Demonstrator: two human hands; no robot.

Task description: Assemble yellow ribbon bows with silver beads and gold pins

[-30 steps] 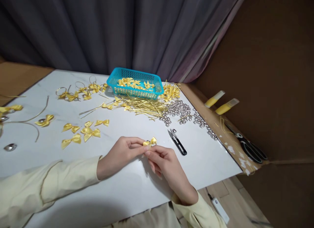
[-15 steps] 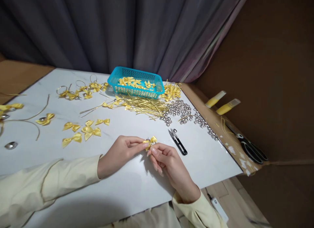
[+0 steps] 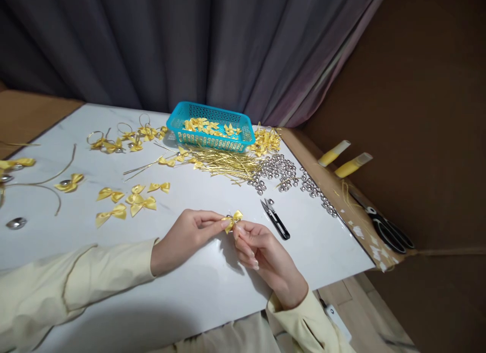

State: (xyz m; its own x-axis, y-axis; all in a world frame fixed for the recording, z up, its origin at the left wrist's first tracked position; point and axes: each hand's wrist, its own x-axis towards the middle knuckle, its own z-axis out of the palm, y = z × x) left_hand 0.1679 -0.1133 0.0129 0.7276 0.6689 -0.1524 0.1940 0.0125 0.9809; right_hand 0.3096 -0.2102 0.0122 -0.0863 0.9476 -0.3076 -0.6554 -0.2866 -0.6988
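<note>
A small yellow ribbon bow (image 3: 236, 217) is pinched between both hands above the white tabletop. My left hand (image 3: 190, 239) grips its left side with thumb and fingertips. On the lower right side, my right hand (image 3: 261, 251) is closed with thumb and index finger on the bow; its other fingers curl loosely below. A bit of something shiny shows at the bow, too small to make out. Right of the hands lie black thread snips (image 3: 276, 220) beside a single silver bead (image 3: 271, 201). Loose yellow bows (image 3: 143, 203) rest to the left.
A blue basket (image 3: 210, 140) holding bows stands at the back. Before it lie gold cords (image 3: 228, 164) and a heap of silver beads (image 3: 279, 168). Looped bow pieces (image 3: 114, 144) sit at the back left. Scissors (image 3: 387, 229) and two yellow-filled tubes (image 3: 353, 165) lie along the right edge.
My right hand has shifted and turned slightly at the bow, its lower fingers moving a little to the right. My left hand has stayed almost still.
</note>
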